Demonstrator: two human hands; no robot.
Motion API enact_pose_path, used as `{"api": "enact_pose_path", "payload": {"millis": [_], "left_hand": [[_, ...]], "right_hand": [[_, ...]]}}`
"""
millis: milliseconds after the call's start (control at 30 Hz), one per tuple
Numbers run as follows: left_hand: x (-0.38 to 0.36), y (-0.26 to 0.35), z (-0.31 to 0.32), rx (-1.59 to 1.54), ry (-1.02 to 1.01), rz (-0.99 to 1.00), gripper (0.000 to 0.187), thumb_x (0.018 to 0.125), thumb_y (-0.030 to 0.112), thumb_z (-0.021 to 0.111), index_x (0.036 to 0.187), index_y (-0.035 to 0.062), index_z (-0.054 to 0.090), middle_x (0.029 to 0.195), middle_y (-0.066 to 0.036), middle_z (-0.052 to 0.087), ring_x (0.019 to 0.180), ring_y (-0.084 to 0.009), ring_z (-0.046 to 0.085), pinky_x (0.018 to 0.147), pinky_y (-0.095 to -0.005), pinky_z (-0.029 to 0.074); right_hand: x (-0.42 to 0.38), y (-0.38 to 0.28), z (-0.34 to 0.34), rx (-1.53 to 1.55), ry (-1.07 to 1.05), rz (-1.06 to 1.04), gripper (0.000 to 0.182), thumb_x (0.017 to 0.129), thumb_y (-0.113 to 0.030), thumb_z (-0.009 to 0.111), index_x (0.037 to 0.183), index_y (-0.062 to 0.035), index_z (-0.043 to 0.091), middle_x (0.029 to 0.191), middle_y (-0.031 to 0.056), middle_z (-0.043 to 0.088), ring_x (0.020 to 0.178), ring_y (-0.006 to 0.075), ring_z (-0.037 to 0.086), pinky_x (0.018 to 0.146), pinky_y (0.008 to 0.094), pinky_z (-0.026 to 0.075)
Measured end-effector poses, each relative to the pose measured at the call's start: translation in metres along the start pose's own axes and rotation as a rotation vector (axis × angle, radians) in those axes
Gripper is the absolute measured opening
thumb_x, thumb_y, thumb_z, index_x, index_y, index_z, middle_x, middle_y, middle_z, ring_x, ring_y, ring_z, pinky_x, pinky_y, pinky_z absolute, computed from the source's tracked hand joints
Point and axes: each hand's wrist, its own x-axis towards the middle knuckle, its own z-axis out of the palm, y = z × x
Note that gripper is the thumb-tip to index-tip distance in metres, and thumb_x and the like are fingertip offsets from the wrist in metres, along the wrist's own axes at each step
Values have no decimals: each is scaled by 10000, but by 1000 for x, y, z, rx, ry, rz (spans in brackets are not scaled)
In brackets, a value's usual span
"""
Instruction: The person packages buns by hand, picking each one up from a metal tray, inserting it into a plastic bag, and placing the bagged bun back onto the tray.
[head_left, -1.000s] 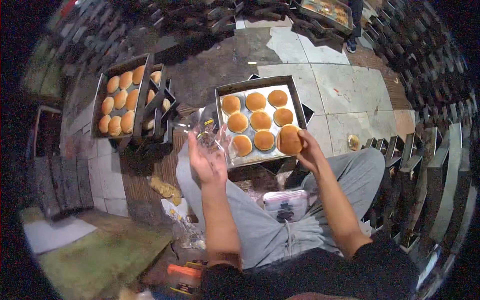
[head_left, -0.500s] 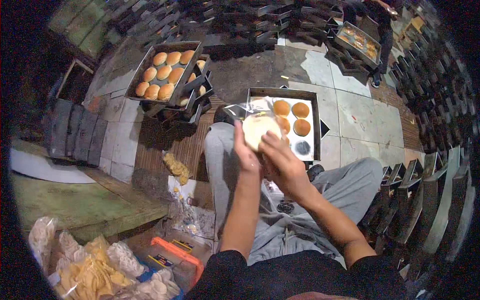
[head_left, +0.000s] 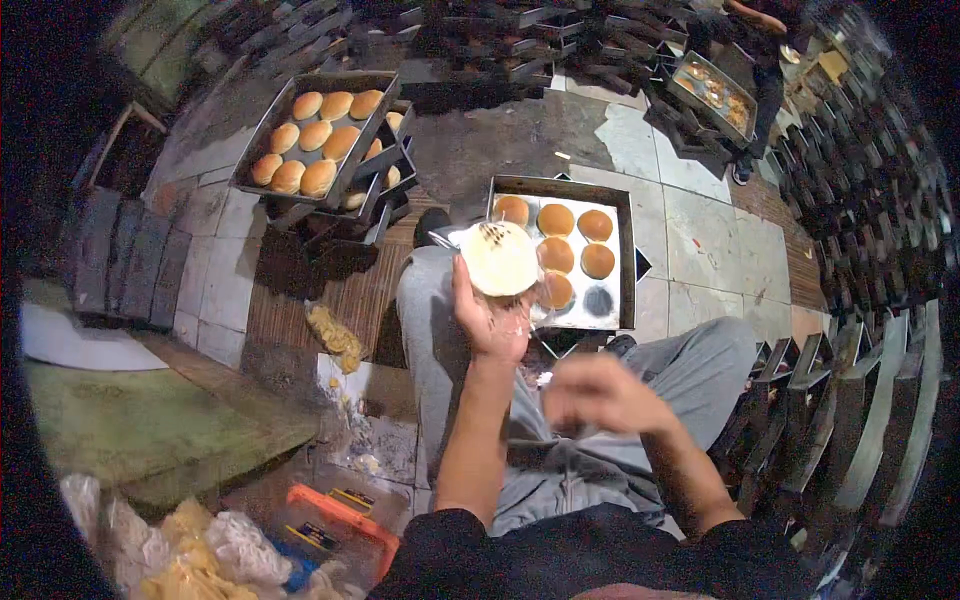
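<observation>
My left hand [head_left: 494,325] holds up a round pale bun [head_left: 500,262] in clear plastic, which has dark marks near its top. The palm and fingers are around its lower left side. My right hand [head_left: 610,393] is apart from it, over my lap, its fingers smeared by motion. Just behind the bun lies a dark metal tray [head_left: 627,240] lined with white, holding several browned buns [head_left: 556,220]. A dark round patch [head_left: 598,301] shows on the liner at the tray's near right.
Stacked trays of buns [head_left: 315,136] stand at the far left. Bagged goods [head_left: 235,545] and an orange-edged box [head_left: 345,520] are at lower left. Dark trays [head_left: 850,400] line the right. At the far right, a person [head_left: 765,95] stands beside another tray [head_left: 715,95].
My right hand has left the bun and moved down toward my lap. My left hand still holds the bun, slightly further left, with dark marks now facing me.
</observation>
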Motion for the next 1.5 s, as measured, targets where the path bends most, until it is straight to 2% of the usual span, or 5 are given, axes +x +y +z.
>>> {"api": "enact_pose_path", "payload": {"millis": [133, 267, 667, 767, 1500], "left_hand": [[-18, -14, 21, -4, -52, -49, 637, 1041, 542, 405, 1437, 48, 480, 1352, -170, 610, 1143, -336, 665, 910, -486, 598], [-32, 12, 23, 57, -74, 162, 599, 1032, 536, 430, 1375, 56, 538, 1253, -164, 670, 1139, -393, 662, 890, -516, 602], [-152, 82, 30, 1547, 393, -581, 482, 1070, 391, 497, 1381, 25, 539, 1354, -169, 598, 1084, -244, 670, 862, -374, 547], [-139, 74, 27, 1869, 73, 844, 213, 938, 88, 693, 1148, 51, 693, 1063, -133, 667, 769, -204, 639, 680, -351, 511], [-87, 108, 38, 1798, 105, 805, 247, 951, 170, 726, 892, 16, 542, 724, -57, 568, 622, -154, 505, 596, -311, 445]], "right_hand": [[28, 21, 30, -220, 510, 13, 222, 983, -210, 651, 1065, -3, 647, 875, 165, 716, 772, 347, 703, 703, 381, 540], [-19, -10, 14, 37, -521, -16, 146, 951, -108, 604, 1053, -26, 669, 934, 154, 722, 904, 303, 713, 806, 387, 534], [10, 42, 28, -35, 576, -255, 115, 884, 5, 716, 997, -1, 738, 897, 93, 696, 769, 178, 695, 700, 299, 556], [31, 46, 31, -6, 593, -273, 103, 902, -34, 716, 1000, -18, 746, 886, 75, 699, 730, 146, 684, 656, 305, 544], [87, 76, -7, 551, 557, 85, 195, 984, -198, 673, 891, -26, 659, 724, 20, 620, 514, 103, 542, 454, 267, 394]]}}
